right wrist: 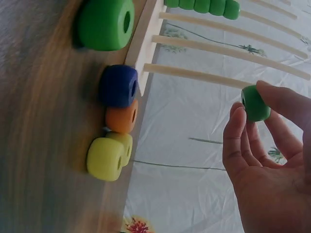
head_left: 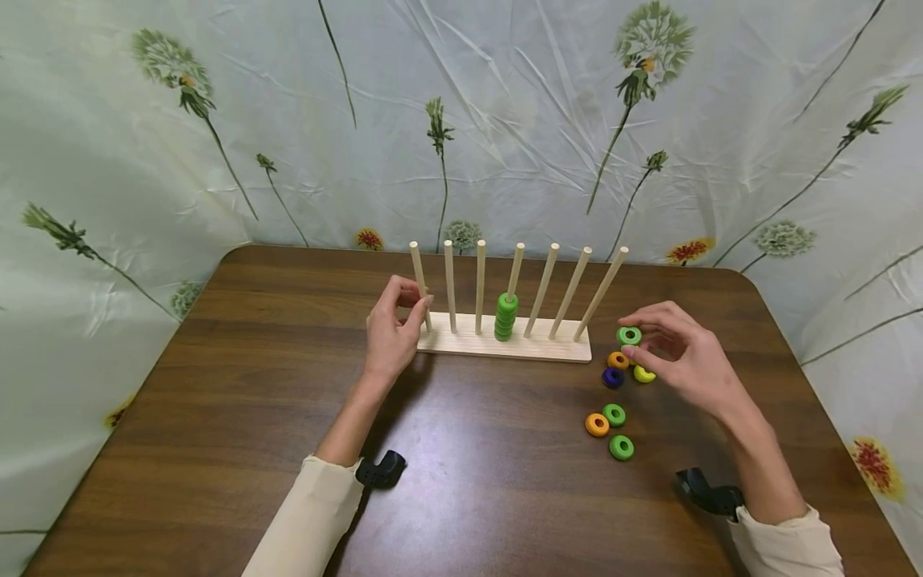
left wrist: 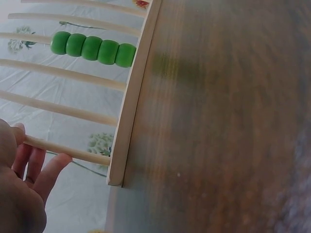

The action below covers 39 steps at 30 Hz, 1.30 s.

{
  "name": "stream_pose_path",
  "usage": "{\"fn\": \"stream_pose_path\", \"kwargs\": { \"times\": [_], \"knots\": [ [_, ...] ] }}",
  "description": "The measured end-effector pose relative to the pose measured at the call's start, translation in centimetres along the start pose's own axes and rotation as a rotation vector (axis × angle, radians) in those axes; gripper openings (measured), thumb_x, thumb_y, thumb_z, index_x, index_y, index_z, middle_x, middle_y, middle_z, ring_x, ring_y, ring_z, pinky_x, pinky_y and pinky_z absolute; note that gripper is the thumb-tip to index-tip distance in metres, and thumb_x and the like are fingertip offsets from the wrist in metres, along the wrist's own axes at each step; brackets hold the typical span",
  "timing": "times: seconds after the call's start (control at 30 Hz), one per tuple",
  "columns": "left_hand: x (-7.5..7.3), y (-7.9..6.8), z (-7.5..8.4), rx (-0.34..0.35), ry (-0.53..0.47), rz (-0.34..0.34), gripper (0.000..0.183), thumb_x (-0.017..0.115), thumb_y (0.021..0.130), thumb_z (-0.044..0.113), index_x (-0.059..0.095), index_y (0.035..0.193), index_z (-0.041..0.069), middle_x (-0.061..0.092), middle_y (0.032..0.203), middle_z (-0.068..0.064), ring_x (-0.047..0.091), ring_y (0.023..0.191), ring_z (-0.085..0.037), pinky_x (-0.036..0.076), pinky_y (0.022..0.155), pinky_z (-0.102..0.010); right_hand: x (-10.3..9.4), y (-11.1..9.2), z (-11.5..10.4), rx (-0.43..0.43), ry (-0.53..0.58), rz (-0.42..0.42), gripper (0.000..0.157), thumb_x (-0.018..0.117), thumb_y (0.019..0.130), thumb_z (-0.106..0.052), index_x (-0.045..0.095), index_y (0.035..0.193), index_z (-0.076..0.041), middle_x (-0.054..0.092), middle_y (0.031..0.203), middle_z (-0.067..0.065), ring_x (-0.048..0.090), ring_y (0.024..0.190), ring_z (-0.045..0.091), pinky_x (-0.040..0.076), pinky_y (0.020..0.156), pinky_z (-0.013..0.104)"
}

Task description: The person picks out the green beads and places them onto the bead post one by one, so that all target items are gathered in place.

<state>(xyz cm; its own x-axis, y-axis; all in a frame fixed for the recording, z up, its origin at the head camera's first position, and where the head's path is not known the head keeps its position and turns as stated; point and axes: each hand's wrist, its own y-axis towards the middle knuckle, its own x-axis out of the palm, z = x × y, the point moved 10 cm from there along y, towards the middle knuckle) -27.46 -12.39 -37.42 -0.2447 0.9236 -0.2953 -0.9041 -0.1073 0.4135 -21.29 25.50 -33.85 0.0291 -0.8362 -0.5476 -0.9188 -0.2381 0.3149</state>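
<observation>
A wooden rack (head_left: pixel 497 344) with several upright pegs stands on the table. My left hand (head_left: pixel 392 332) holds its leftmost peg (head_left: pixel 416 268) between thumb and fingers, clearer in the left wrist view. Several green beads (head_left: pixel 505 316) are stacked on the middle peg. To the right of the rack, my right hand (head_left: pixel 685 361) pinches one green bead (right wrist: pixel 257 104) between thumb and fingertips, raised above the table. Beneath that hand lie an orange bead (head_left: pixel 612 362), a dark blue bead (head_left: pixel 607 380) and yellow beads (right wrist: pixel 103 160), partly hidden by the fingers in the head view.
Closer to me on the wooden table (head_left: pixel 490 481) are an orange bead (head_left: pixel 591 427) and two green beads, one beside it (head_left: pixel 609 417) and one nearer (head_left: pixel 616 451). A flower-patterned cloth (head_left: pixel 505 120) hangs behind the table and at its sides.
</observation>
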Motion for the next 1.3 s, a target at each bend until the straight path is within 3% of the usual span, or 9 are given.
{"fn": "stream_pose_path", "kwargs": {
  "times": [0.27,0.43,0.67,1.07,1.3],
  "knots": [
    [-0.1,0.0,0.1,0.004,0.015,0.0,0.013,0.072,0.098,0.012,0.063,0.105,0.005,0.073,0.096,-0.016,0.067,0.091,-0.021,0.053,0.06,-0.019,-0.1,0.7,-0.7,-0.018,0.019,0.022,0.045,0.075,0.085,0.014,0.067,0.127,0.001,0.063,0.113,-0.008,0.067,0.091,0.001,0.055,0.084,0.009],
    [-0.1,-0.1,0.0,0.0,0.02,-0.004,0.013,0.072,0.097,0.012,0.063,0.104,0.005,0.073,0.096,-0.015,0.068,0.092,-0.022,0.054,0.061,-0.021,0.2,1.0,-1.0,-0.007,0.018,0.032,0.041,0.075,0.087,0.011,0.067,0.126,0.002,0.064,0.112,-0.01,0.067,0.092,-0.001,0.055,0.085,0.009],
    [-0.1,-0.2,-0.1,-0.012,0.035,0.0,0.013,0.072,0.098,0.013,0.063,0.104,0.006,0.074,0.097,-0.015,0.069,0.093,-0.023,0.056,0.062,-0.026,0.2,1.7,-1.7,-0.001,-0.037,0.067,0.037,0.077,0.09,0.002,0.071,0.125,-0.006,0.063,0.115,-0.007,0.067,0.098,-0.005,0.054,0.086,0.007],
    [-0.1,-0.1,0.1,0.005,0.025,0.001,0.014,0.072,0.098,0.013,0.063,0.105,0.005,0.073,0.096,-0.016,0.069,0.093,-0.024,0.056,0.062,-0.028,0.8,2.9,-3.3,-0.037,-0.049,0.094,0.04,0.078,0.089,0.002,0.071,0.127,-0.007,0.066,0.113,-0.008,0.067,0.093,-0.002,0.053,0.085,0.008],
    [-0.2,-0.1,0.1,0.012,0.02,0.01,0.014,0.073,0.097,0.012,0.063,0.104,0.005,0.074,0.096,-0.016,0.07,0.091,-0.024,0.059,0.063,-0.037,0.9,3.1,-3.9,-0.047,-0.018,0.104,0.039,0.078,0.089,0.003,0.072,0.126,-0.007,0.067,0.113,-0.014,0.067,0.096,0.001,0.054,0.084,0.009]
  ]
}}
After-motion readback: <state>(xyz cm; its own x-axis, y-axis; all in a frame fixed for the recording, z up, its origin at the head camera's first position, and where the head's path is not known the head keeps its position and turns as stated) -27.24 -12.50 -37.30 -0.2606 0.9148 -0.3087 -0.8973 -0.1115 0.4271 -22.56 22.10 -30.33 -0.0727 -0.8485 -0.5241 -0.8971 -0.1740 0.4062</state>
